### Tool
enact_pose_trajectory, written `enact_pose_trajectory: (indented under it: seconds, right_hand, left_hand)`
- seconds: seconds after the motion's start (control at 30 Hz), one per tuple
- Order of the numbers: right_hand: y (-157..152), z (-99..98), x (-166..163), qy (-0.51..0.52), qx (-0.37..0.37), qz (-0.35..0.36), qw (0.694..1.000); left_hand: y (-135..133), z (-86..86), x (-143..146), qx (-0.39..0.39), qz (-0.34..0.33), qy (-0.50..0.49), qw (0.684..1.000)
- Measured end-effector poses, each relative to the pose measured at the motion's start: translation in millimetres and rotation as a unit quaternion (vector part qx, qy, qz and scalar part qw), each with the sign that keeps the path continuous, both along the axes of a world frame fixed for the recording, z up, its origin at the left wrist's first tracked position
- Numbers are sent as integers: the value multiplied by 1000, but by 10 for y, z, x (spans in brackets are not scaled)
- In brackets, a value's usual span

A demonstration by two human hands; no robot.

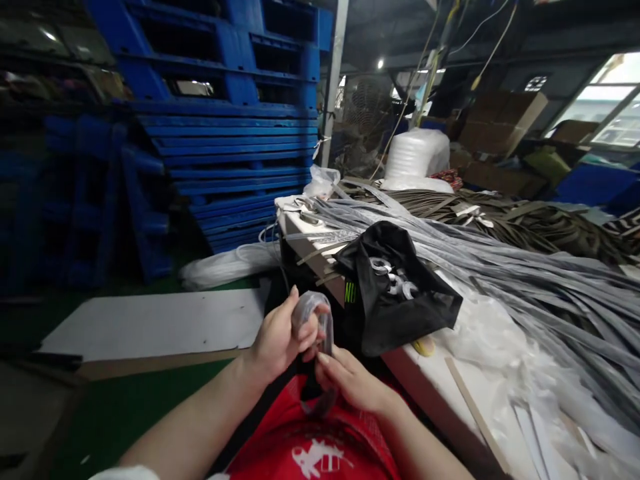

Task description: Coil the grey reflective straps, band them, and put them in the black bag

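Observation:
My left hand (280, 337) is closed on a grey, translucent-wrapped strap (327, 327) that loops up over its fingers. Lower and to the right, my right hand (353, 380) pinches the same strap, and a dark length of it hangs in front of the red garment (320, 447). Just beyond my hands, an open black bag (395, 327) lies at the table edge. Inside the bag are several white and silver ring-like pieces (395, 283); what they are exactly is too small to tell.
A white table (420, 380) on the right bears long grey plastic-wrapped strips (480, 267), dark strips and clear plastic (495, 340). Blue pallets (240, 140) are stacked ahead on the left. A flat white sheet (165, 323) and a white bundle (230, 263) lie below them.

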State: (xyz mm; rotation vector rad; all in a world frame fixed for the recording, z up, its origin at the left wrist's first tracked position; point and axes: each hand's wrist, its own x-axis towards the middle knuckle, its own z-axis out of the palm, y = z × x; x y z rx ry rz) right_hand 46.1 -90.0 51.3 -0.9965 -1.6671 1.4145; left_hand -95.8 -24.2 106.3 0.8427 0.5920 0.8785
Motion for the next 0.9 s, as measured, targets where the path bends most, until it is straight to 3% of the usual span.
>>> enact_pose_trajectory:
  seconds: [0.07,0.13,0.2,0.23,0.3,0.4,0.47,0.6,0.67,0.73,0.83,0.9]
  right_hand:
    - [-90,7,-26,31,-45,49,997]
    - [-172,95,38,48,-66,82,993]
    - [-192,216,200,70,-73,52,994]
    - [-167,268,307,72,-70,8,995]
    - [-56,324,534,14,-39,-95,995]
    - [158,274,787,-179,85,-207,958]
    - [249,178,835,-252,152,-212,932]
    - [272,-78,640,-248,149,-172,942]
    - [229,-198,447,-246,123,-186,943]
    - [153,-262,242,-214,64,-137,965]
    - [10,-179,47,-90,-46,4,995]
    - [-39,-20,77,-19,-72,6,997]
  left_hand:
    - [64,-33,-9,96,73,-5,993]
    - [126,-145,-25,258,136,69,954]
    - [166,-272,-48,393,136,196,888]
    - [176,-321,-57,420,102,255,865]
    - [176,-371,-58,399,12,326,857]
    - [162,-356,-24,305,-96,336,886]
    - [167,-325,-1,200,-151,286,925]
    - [236,-221,6,-22,-212,123,969]
    - [301,-142,12,-48,-182,46,981]
    - [371,-85,29,-11,-83,-16,996]
    - [426,-131,55,169,126,22,977]
    - [399,-247,59,304,160,136,929]
